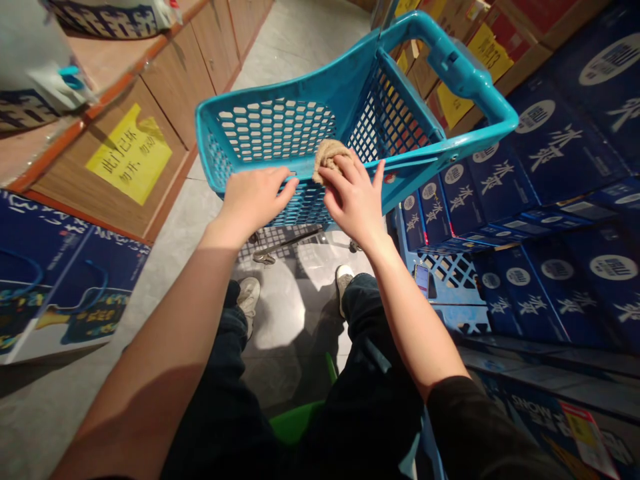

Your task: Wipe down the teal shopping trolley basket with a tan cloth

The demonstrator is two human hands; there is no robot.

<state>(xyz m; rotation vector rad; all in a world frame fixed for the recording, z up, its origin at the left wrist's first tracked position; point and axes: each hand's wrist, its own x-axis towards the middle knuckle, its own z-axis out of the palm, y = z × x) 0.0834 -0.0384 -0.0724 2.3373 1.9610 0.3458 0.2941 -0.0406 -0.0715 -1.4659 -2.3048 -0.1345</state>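
Note:
In front of me stands a blue plastic shopping cart [295, 89] with honeycomb holes in its sides and a handle at the upper right. The near rim is under my left hand [254, 198], its fingers curled over the edge and its thumb lying along it. A bunched tan cloth [327, 152] is held in my right hand [356, 200] against the same rim, a little to the right. The fingers of that hand are bent over the cloth, with the thumb and little finger apart. Part of the cloth is hidden beneath the fingers.
Blue boxes [557, 143] are stacked at the right, by a blue plastic pallet [457, 313] with a phone [421, 279] on it. Wooden cabinets [175, 73] carrying a yellow sign [131, 157] line the left. Something green [296, 421] shows beneath me.

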